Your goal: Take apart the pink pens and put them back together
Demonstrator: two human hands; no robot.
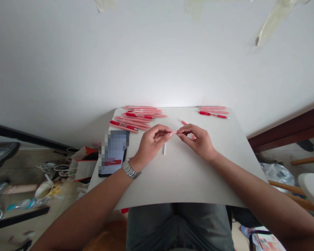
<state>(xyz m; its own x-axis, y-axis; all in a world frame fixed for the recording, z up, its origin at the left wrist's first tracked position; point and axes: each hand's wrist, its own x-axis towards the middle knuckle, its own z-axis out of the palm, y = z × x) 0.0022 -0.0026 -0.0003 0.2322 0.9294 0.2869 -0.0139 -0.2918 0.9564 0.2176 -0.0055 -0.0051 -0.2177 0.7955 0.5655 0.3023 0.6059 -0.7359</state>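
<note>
Above the middle of the white table (178, 181), my left hand (154, 141) and my right hand (197, 141) face each other, fingertips pinched. Both hold a small, thin pinkish pen part (174, 132), mostly hidden by the fingers. A short white tube (164, 149) lies on the table by my left fingers. Under my right hand lies a pink pen piece (183, 122), partly covered. Several pink pens (136, 120) lie piled at the back left, with red pens (123, 125) among them. At the back right is a smaller row of pink pens (214, 109) with a red pen (214, 114) in front.
A phone (126, 157) lies on the table's left side, near my watch-wearing wrist. The wall (159, 59) borders the back edge. On the floor at left are a cup (43, 190), a bottle (23, 204) and cables. A wooden-framed chair (290, 188) stands at right.
</note>
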